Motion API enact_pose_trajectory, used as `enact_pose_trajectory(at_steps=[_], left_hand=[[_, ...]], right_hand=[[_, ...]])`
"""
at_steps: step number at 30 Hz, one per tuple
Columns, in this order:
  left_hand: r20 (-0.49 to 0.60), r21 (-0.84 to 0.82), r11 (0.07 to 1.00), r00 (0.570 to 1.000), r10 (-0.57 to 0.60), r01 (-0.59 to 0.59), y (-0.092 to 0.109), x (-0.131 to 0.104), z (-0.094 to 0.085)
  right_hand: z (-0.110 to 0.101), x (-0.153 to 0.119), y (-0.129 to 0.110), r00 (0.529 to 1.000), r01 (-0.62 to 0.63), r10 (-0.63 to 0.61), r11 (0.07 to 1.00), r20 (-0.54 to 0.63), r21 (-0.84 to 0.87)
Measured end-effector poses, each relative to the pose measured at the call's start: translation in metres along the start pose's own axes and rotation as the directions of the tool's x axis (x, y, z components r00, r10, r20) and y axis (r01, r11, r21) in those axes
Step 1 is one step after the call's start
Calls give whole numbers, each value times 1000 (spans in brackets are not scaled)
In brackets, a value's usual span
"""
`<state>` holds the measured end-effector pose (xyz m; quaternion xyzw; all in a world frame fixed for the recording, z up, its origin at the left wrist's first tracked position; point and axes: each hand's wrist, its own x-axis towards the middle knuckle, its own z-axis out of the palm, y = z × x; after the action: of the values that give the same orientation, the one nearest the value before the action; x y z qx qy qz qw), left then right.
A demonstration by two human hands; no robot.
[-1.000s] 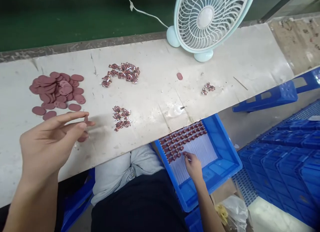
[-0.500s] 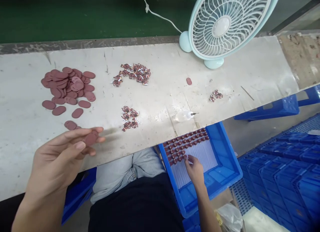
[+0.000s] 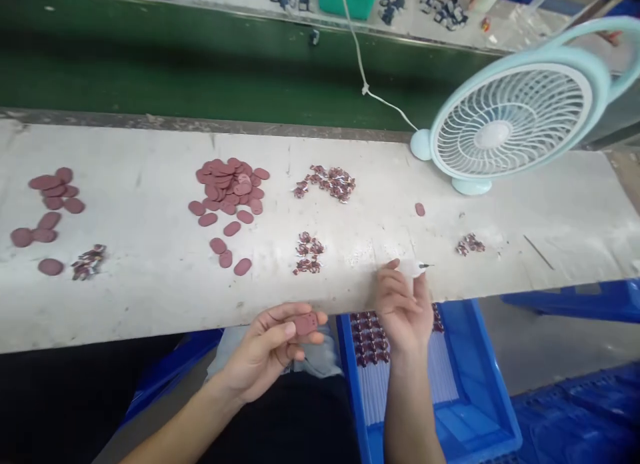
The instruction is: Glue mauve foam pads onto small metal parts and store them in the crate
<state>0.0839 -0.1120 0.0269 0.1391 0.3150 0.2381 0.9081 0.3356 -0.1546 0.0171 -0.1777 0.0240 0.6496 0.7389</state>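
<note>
Between the thumb and fingers of my left hand [image 3: 273, 341] is a flat oval brown piece [image 3: 305, 323] with small holes, held above the table's front edge. My right hand [image 3: 405, 307] has its fingers curled around a small translucent needle-tipped bottle [image 3: 411, 269], which lies on the table with its dark needle pointing right. The fingers partly cover the bottle. A pile of similar oval pieces [image 3: 227, 187] lies to the left. Small brown-and-white figure-like parts [image 3: 309, 253] sit in a group beyond my hands, with a larger group [image 3: 333, 183] behind.
Below the table edge, a blue crate [image 3: 493, 377] holds rows of small brown parts [image 3: 369, 337] on a ridged white sheet. A light-blue fan [image 3: 493, 134] stands at the back right, its white cable [image 3: 365, 89] running upward. More ovals [image 3: 55, 191] lie far left.
My right hand has left the parts in the crate and come up to the bottle. My left hand has moved right, keeping its oval piece. The view has shifted, showing more of the left and back.
</note>
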Motion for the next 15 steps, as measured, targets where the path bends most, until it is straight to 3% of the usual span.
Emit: enact_pose_trajectory(at_steps=[3, 5, 8, 11, 15], left_hand=[[28, -46, 999, 1000, 2, 0, -3, -1, 0], [25, -63, 998, 1000, 4, -3, -4, -1, 1], [30, -75, 997, 1000, -2, 4, -4, 0, 4], [43, -70, 998, 999, 7, -4, -4, 1, 7], [67, 23, 999, 997, 30, -32, -6, 2, 8]], right_hand=[[20, -3, 6, 995, 29, -45, 984, -89, -173], [35, -14, 19, 976, 44, -126, 911, -175, -410], [51, -32, 44, 943, 81, -264, 771, -202, -631], [57, -42, 64, 910, 126, -363, 702, -201, -701], [55, -45, 74, 910, 137, -374, 675, -177, -725]])
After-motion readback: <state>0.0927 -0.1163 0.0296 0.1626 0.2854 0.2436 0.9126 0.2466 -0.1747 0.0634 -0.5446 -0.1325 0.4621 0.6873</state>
